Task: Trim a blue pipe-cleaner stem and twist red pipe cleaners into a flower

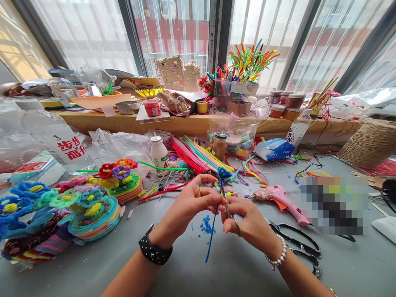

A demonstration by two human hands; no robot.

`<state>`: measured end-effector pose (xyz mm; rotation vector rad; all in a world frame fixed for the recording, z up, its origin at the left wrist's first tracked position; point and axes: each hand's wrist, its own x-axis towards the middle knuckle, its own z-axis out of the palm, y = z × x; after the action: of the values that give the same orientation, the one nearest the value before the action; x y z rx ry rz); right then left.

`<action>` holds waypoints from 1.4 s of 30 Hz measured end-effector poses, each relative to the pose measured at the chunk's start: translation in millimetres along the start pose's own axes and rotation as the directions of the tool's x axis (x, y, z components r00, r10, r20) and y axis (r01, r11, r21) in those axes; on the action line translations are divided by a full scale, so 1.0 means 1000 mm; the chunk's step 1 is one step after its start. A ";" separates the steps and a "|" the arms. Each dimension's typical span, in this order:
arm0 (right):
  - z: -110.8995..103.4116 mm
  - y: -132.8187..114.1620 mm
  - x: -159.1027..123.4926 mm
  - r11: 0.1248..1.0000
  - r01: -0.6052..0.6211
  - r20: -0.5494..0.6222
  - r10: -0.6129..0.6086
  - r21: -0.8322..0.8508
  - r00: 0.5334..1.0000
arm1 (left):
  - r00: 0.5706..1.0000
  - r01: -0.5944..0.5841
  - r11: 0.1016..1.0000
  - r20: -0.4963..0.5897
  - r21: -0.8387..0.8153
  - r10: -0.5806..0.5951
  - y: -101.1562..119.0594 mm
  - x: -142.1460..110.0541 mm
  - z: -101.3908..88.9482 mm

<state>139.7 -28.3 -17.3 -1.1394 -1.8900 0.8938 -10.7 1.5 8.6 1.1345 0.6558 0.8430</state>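
A blue pipe cleaner (210, 243) with a fuzzy blue head (224, 173) stands nearly upright over the table. My left hand (188, 202) pinches its stem between thumb and fingers. In my right hand (252, 220) is a small pair of scissors (229, 212), its handle loop around the thumb side and its blades pointing up close to the stem. Fingers partly hide the blades, so I cannot tell whether they touch the stem. Blue fuzz clippings (206, 225) lie on the grey table below the hands.
A pink glue gun (286, 202) and black-handled scissors (298, 239) lie right. Colourful pipe-cleaner flowers (89, 198) crowd the left. Behind the hands are bundled pipe cleaners (194, 154), a white bottle (159, 154) and a brown jar (219, 146). A twine spool (369, 142) stands far right.
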 end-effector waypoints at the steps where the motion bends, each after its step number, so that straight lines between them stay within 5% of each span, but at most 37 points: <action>1: 0.000 0.000 0.000 1.000 -0.001 -0.009 0.000 -0.007 1.000 | 1.000 0.003 1.000 0.003 -0.003 -0.003 0.000 0.000 0.000; 11: -0.001 0.000 0.000 0.997 -0.023 -0.061 0.019 -0.071 0.998 | 0.997 0.015 1.000 -0.078 -0.002 -0.015 0.001 0.001 0.002; 42: 0.004 -0.002 -0.001 0.998 -0.048 -0.019 0.048 -0.029 0.999 | 0.999 0.005 1.000 -0.046 -0.010 -0.005 0.000 0.001 0.002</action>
<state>136.0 -30.5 -18.0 -1.2112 -1.8736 0.8814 -8.6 1.7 9.5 1.1066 0.6915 0.8695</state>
